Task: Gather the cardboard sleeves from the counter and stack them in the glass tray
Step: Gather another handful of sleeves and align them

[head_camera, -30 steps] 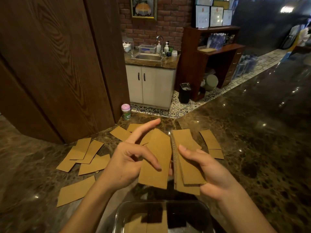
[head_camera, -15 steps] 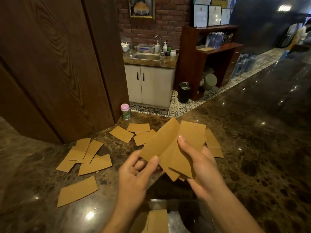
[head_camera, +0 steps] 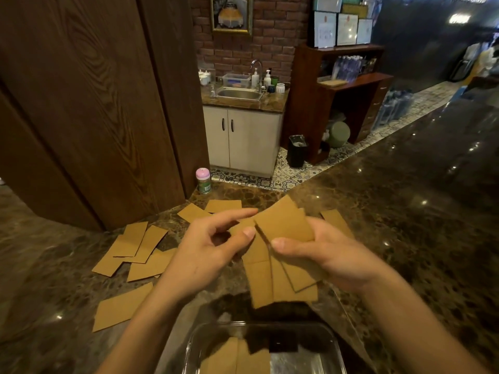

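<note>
**Both hands grip a sleeve bundle (head_camera: 280, 279) over the glass tray (head_camera: 194, 346)**

At the near edge, the glass tray already holds a few flat sleeves (head_camera: 237, 357). Just beyond and above it, the right hand (head_camera: 332, 255) clamps the fanned sleeve bundle, thumb on the front and fingers curled behind. The left hand (head_camera: 205, 252) pinches the bundle's upper left edge between thumb and forefinger. To the left, loose sleeves (head_camera: 135, 252) lie scattered on the marble counter (head_camera: 405, 238). A pink-lidded jar (head_camera: 203, 180) stands at the counter's far edge.
</note>
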`<control>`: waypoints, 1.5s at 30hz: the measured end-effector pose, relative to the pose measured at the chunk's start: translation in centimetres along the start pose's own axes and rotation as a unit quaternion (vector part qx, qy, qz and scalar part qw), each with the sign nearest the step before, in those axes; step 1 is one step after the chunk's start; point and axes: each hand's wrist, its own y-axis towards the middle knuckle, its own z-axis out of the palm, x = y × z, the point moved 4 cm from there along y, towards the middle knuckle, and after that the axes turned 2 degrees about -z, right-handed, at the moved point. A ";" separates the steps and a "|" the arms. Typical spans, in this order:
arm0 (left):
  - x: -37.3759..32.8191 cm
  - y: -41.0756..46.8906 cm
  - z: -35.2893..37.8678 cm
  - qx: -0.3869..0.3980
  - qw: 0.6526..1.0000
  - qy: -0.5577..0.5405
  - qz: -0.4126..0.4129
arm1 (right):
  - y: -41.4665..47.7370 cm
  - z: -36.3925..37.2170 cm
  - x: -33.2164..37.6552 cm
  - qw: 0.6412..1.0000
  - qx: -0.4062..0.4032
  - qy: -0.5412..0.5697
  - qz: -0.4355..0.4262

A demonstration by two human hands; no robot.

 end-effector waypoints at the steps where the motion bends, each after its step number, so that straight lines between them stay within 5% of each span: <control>1: -0.2 0.2 0.2 -0.037 0.999 -0.017 0.002 | 0.2 0.7 -0.3 1.000 -0.011 0.016 -0.007; 3: -0.2 0.2 1.3 -0.088 0.990 -0.105 -0.032 | 0.4 1.7 -0.9 0.995 -0.053 0.081 -0.026; 9: -0.6 -1.4 5.9 -0.062 0.942 -0.306 -0.122 | 0.7 4.6 -2.1 0.973 -0.135 0.141 -0.121; 12: -0.7 -1.9 6.5 -0.037 0.917 -0.375 -0.131 | -0.1 4.8 -1.2 0.954 -0.174 -0.097 -0.223; 14: -1.0 -1.8 6.5 -0.017 0.900 -0.413 -0.141 | -0.2 4.7 -0.7 0.897 -0.208 -0.302 -0.247; 16: -1.1 -1.5 6.2 -0.011 0.902 -0.411 -0.130 | -0.4 4.2 -0.6 0.857 -0.239 -0.386 -0.246; 22: -0.8 -0.6 5.6 -0.004 0.911 -0.390 -0.133 | -1.9 2.9 -0.4 0.888 -0.014 -0.377 -0.262; 28: -0.4 -0.9 6.7 0.097 0.882 -0.435 -0.152 | -1.5 2.0 -0.6 0.903 -0.068 -0.323 -0.275; 33: 0.2 -0.9 6.6 0.107 0.884 -0.425 -0.164 | -1.6 1.4 -0.3 0.918 0.012 -0.329 -0.221; 39: 1.0 -1.7 5.7 0.170 0.857 -0.450 -0.187 | -1.6 1.1 -0.3 0.926 -0.005 -0.319 -0.200; 45: 1.4 -2.5 6.1 0.134 0.857 -0.463 -0.182 | -1.7 2.2 -0.9 0.924 0.010 -0.330 -0.195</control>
